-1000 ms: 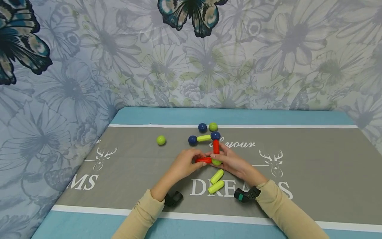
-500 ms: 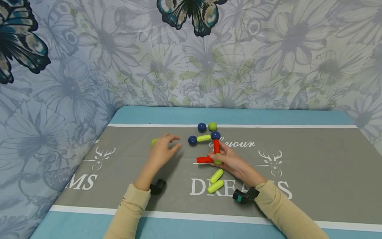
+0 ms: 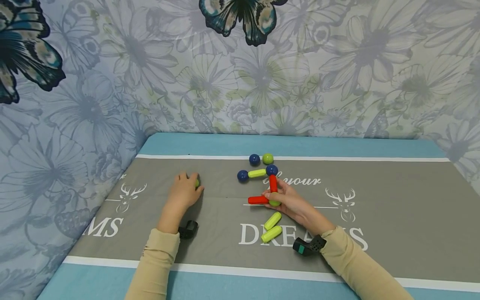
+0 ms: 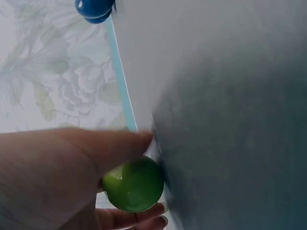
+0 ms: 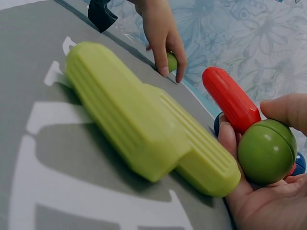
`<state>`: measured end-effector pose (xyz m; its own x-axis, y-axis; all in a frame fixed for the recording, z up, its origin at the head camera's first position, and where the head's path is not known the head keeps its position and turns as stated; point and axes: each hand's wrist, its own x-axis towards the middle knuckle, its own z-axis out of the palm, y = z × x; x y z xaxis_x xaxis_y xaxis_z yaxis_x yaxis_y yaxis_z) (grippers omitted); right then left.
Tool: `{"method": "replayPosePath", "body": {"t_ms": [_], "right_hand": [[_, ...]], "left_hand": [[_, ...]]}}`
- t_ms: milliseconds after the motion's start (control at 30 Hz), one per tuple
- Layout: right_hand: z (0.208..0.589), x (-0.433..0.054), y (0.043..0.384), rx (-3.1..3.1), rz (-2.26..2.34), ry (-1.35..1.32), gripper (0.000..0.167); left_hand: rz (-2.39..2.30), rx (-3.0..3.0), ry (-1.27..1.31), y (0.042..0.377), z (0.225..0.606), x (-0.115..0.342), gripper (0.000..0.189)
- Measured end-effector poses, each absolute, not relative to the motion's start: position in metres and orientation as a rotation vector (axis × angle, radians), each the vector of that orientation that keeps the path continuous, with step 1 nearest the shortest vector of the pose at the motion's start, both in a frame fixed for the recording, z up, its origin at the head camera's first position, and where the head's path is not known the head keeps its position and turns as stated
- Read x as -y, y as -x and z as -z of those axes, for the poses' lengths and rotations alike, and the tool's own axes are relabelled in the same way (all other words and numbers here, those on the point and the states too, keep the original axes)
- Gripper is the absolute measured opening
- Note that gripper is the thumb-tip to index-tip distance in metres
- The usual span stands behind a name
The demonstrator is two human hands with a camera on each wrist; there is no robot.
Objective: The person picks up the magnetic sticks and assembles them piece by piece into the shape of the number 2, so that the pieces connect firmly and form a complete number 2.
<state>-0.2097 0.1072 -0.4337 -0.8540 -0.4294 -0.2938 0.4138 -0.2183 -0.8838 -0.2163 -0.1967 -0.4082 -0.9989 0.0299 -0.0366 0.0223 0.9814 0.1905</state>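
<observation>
My left hand (image 3: 183,192) is down at the left on the grey mat, its thumb and fingers around a loose green ball (image 4: 135,184) that is partly hidden in the head view. With my right hand (image 3: 294,204) I grip a second green ball (image 5: 266,152) between thumb and fingers. Joined to that ball are a red rod (image 3: 258,200) pointing left and another red rod (image 3: 273,183) running away from me. The far rod ends at a blue ball (image 3: 271,170), from which a lime rod (image 3: 257,173) leads to another blue ball (image 3: 243,176).
Two loose lime rods (image 3: 271,234) lie side by side just in front of my right hand. At the mat's far edge sit a blue ball (image 3: 254,159) and a green ball (image 3: 268,158). A flowered wall covering (image 3: 240,91) rises behind the table.
My left hand has let go of the left red rod and moved left to the loose green ball, closing its fingers around it. My right hand keeps its grip in place.
</observation>
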Motion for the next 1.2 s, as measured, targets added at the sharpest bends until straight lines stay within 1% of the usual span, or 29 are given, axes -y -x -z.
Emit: {"method": "replayPosePath", "body": {"t_ms": [167,300,433,633,800,967,1200], "right_hand": [[0.434,-0.108,0.21,-1.498,2.109,0.025,0.075],[0.434,-0.107,0.21,-1.49,2.111,0.016,0.075],[0.434,-0.108,0.21,-1.489,2.109,0.019,0.074],[0.435,-0.107,0.211,-1.473,2.117,0.005,0.073],[0.436,-0.107,0.212,-1.467,2.122,-0.002,0.072],[0.436,-0.106,0.212,-1.463,2.125,-0.005,0.072],[0.435,-0.106,0.212,-1.447,2.128,-0.004,0.073]], "left_hand": [[-0.315,-3.101,-0.025,0.217,0.408,0.195,0.04],[-0.435,-3.097,-0.075,0.219,0.407,0.193,0.035],[-0.629,-3.033,-0.24,0.222,0.407,0.188,0.031],[-1.128,-2.727,-0.544,0.224,0.407,0.171,0.031],[-1.314,-2.518,-0.668,0.223,0.409,0.157,0.034],[-1.37,-2.438,-0.715,0.221,0.412,0.147,0.034],[-1.403,-2.377,-0.664,0.218,0.415,0.142,0.031]]}}
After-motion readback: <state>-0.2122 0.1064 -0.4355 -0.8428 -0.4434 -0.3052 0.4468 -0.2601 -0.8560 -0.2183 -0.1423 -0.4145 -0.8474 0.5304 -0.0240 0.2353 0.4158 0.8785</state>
